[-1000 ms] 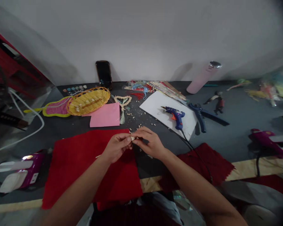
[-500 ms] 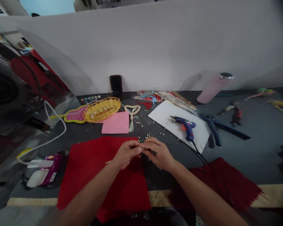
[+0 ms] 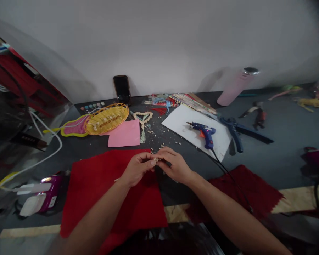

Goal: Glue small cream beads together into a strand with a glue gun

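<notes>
My left hand and my right hand meet over the right edge of a red cloth. Between their fingertips is a small cluster of pale wooden pieces, pinched from both sides; its exact form is too small to tell. Similar short pale pieces lie loose on the dark table just beyond my fingers. Farther back rests a pale bead loop with a tassel. A thin pale stick pokes out beside my left wrist.
A blue glue gun lies on a white board, its cord running toward me. Blue-handled cutters, a pink bottle, a yellow basket, pink paper, a phone and a purple power strip stand around.
The camera view has tilted down and shifted right, so the table things appear farther left and higher. My hands stay together, and the pale cluster between my fingertips shows more plainly.
</notes>
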Tool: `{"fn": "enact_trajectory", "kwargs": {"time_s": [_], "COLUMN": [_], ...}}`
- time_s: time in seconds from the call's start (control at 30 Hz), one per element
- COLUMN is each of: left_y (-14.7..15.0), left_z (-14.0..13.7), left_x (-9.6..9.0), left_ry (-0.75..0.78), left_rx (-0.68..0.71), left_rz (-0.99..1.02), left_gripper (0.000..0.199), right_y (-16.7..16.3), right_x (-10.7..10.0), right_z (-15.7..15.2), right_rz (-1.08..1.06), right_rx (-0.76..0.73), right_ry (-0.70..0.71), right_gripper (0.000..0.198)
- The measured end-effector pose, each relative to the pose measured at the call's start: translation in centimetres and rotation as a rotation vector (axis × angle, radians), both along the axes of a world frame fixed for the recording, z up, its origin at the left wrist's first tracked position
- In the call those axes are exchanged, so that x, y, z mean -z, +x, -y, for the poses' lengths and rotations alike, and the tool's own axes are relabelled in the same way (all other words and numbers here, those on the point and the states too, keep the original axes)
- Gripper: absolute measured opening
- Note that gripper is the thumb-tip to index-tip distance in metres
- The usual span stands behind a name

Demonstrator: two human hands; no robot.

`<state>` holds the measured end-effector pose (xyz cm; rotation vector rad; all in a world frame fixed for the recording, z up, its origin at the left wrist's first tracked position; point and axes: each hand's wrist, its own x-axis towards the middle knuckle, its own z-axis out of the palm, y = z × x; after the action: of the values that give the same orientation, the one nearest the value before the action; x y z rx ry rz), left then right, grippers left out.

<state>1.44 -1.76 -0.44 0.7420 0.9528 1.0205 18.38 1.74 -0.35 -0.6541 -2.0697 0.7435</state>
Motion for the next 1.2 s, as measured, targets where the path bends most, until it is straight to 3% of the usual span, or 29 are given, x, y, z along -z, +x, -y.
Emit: {"fn": "enact_trajectory", "kwargs": {"time_s": [0.17, 0.67, 1.0, 1.2], "left_y": [-0.01, -0.24, -0.19, -0.04], "left_z": [0.1, -0.05, -0.02, 0.03], "left_x": [0.29, 0.4, 0.28, 0.08], "left_ry": [-0.008, 0.019, 0.049, 0.055], "left_rx": [-0.007, 0.02, 0.007, -0.016], "left_rz": [0.007, 0.011, -0.057, -0.067], "left_gripper": [0.02, 0.017, 0.021, 0.019], "right_y": [-0.23, -0.13, -0.21, -0.15], "right_x": [0.41, 0.38, 0.59, 0.59], "right_z": [0.04, -0.3, -0.02, 0.04], "right_rz": [-0.014, -0.006, 0.016, 0.0], "right_rx": [0.049, -0.045, 0.051, 0.058], "right_ry": [0.004, 0.001, -0.096, -0.041], "right_gripper": [0.022, 0.024, 0.011, 0.016]}}
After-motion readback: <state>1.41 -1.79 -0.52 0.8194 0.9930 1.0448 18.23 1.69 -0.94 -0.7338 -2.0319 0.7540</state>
